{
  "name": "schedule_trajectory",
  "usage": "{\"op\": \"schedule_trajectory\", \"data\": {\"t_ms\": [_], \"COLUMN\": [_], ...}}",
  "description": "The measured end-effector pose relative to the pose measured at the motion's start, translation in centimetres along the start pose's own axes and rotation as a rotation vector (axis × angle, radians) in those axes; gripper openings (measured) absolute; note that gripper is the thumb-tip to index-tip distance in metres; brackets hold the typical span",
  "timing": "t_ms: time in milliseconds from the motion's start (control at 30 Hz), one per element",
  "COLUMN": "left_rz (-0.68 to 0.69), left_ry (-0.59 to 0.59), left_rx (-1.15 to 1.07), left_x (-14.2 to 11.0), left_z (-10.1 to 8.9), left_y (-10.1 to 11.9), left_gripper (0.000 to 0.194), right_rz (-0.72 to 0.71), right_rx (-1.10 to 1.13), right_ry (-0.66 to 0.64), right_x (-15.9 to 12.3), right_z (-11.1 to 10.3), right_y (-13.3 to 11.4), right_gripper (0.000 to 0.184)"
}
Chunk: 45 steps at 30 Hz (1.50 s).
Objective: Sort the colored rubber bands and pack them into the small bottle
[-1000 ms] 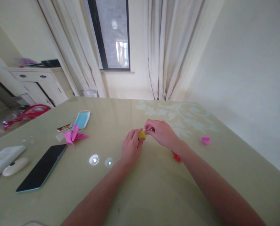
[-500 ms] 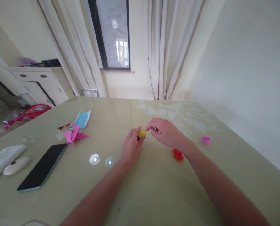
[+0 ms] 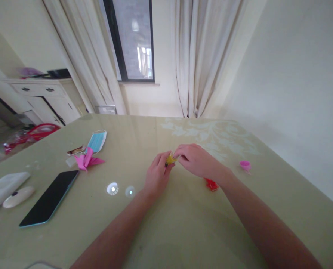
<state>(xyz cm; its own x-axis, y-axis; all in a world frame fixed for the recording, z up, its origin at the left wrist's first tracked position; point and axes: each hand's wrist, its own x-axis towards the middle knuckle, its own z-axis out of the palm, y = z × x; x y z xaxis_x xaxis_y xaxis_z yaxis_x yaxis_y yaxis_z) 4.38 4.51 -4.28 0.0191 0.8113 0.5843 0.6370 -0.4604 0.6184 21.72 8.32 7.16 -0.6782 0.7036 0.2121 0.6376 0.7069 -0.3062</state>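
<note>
Small yellow object (image 3: 170,160) sits between the hands. Left hand (image 3: 157,173) grips it in its fingers; right hand (image 3: 196,160) fingertips bunched at its right end, can't tell if pinching. Red piece (image 3: 211,185) near right wrist.

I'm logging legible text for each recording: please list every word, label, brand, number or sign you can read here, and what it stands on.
No text can be read.
Small yellow object in the left hand: too small and partly covered to show any lettering.
Small brown-and-white flat piece near the blue face mask: too blurred to read.
Black-screened phone: dark screen, no visible text.
</note>
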Motion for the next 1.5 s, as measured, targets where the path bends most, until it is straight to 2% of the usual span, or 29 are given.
{"op": "schedule_trajectory", "data": {"t_ms": [333,533,767,867,967,1067,1167,1267,1400,1500], "left_rz": [-0.018,-0.027,0.019,-0.010,-0.105,-0.237,-0.315,-0.323,-0.302,-0.284], "left_ry": [0.024,-0.015,-0.035,-0.029,-0.046,-0.063,-0.063,-0.084,-0.161,-0.219], "left_rx": [-0.026,-0.057,-0.104,-0.148,-0.278,-0.492,-0.666,-0.776,-0.809,-0.763], "left_x": [0.1,0.0,-0.2,-0.2,-0.2,0.0,0.5,0.8,0.4,-0.1], "left_z": [0.0,0.3,0.2,0.4,0.7,0.9,0.7,0.4,0.2,0.3], "left_y": [0.2,0.2,0.4,0.5,0.6,0.8,1.2,2.1,3.2,3.6], "left_gripper": [0.035,0.034,0.036,0.034,0.033,0.037,0.043,0.050,0.052,0.047], "right_rz": [0.061,0.044,0.047,0.022,0.016,0.056,0.119,0.170,0.176,0.217], "right_rx": [-0.066,-0.054,-0.017,-0.004,0.022,0.042,0.133,0.290,0.542,0.734], "right_ry": [0.061,-0.075,-0.196,-0.160,-0.081,0.050,0.195,0.231,0.151,0.248], "right_x": [-0.3,-0.3,0.2,0.2,-0.2,-0.7,-1.4,-2.3,-4.3,-6.1], "right_z": [-0.1,0.5,2.2,1.7,0.3,-1.1,-1.7,-1.0,0.7,1.6], "right_y": [0.0,0.8,1.4,1.1,0.5,0.2,0.3,0.8,1.6,2.5], "right_gripper": [0.031,0.033,0.027,0.029,0.033,0.032,0.032,0.041,0.032,0.033]}}
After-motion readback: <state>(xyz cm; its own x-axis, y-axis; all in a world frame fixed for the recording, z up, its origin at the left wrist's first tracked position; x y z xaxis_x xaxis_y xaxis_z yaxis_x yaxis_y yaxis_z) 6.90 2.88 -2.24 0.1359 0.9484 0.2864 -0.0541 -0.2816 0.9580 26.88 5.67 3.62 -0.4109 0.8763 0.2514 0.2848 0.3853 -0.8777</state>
